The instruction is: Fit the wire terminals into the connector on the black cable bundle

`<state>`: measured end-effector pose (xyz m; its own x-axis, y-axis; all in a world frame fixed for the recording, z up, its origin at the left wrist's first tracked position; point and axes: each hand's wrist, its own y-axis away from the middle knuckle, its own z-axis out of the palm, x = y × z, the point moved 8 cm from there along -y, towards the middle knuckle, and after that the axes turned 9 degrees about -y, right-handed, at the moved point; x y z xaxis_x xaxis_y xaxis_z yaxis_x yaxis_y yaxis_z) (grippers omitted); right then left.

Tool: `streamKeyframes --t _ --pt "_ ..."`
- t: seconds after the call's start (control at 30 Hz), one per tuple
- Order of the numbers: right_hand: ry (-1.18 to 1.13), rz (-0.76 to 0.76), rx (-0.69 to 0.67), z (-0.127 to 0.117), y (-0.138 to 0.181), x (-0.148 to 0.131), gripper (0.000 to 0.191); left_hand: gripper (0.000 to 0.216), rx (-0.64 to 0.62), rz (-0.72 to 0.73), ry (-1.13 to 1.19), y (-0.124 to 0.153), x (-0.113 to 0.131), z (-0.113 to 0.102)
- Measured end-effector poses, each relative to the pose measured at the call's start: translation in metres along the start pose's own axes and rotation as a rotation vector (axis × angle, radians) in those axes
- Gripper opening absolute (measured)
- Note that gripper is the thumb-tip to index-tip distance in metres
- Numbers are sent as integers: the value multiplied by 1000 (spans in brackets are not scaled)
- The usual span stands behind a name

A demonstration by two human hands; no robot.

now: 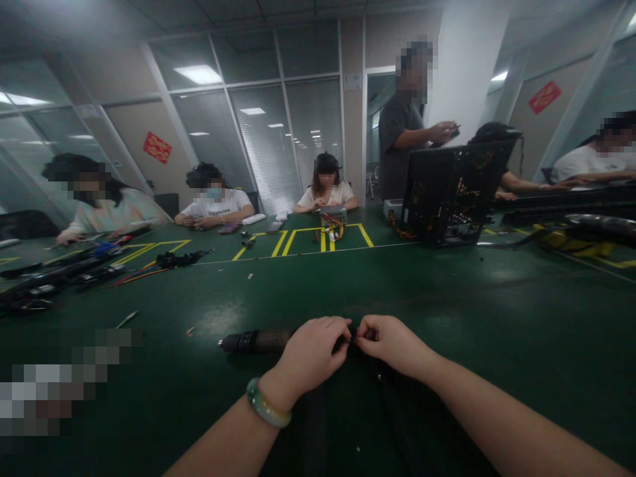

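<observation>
My left hand (314, 352), with a green bangle (268, 404) on its wrist, is closed, thumb and fingers pinched together. My right hand (390, 344) pinches right beside it, fingertips almost touching the left ones. What lies between the fingertips is too small and dark to make out. Under and behind my left hand lies a dark tool that looks like a power drill (271, 340), its chuck pointing left; the hand hides part of its body. A long dark piece (397, 414) runs from below my right hand toward me.
Dark cables and parts (64, 271) lie at the left on the green table (437, 291). A black computer case (454, 192) stands at the right back. A power supply with wires (332, 215) sits opposite. Several people sit around the table; one person (405, 126) stands.
</observation>
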<state>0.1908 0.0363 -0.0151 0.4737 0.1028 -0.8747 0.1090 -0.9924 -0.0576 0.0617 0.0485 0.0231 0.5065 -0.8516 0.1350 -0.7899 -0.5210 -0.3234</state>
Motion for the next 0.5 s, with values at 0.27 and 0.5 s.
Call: streamKeyframes --t 0.27,0.5 --pt "-4 12 1 -1 1 -2 6 12 11 -21 -15 0 -3 2" --pt "-15 -8 -4 1 1 0 6 12 11 13 -12 0 -2 3"
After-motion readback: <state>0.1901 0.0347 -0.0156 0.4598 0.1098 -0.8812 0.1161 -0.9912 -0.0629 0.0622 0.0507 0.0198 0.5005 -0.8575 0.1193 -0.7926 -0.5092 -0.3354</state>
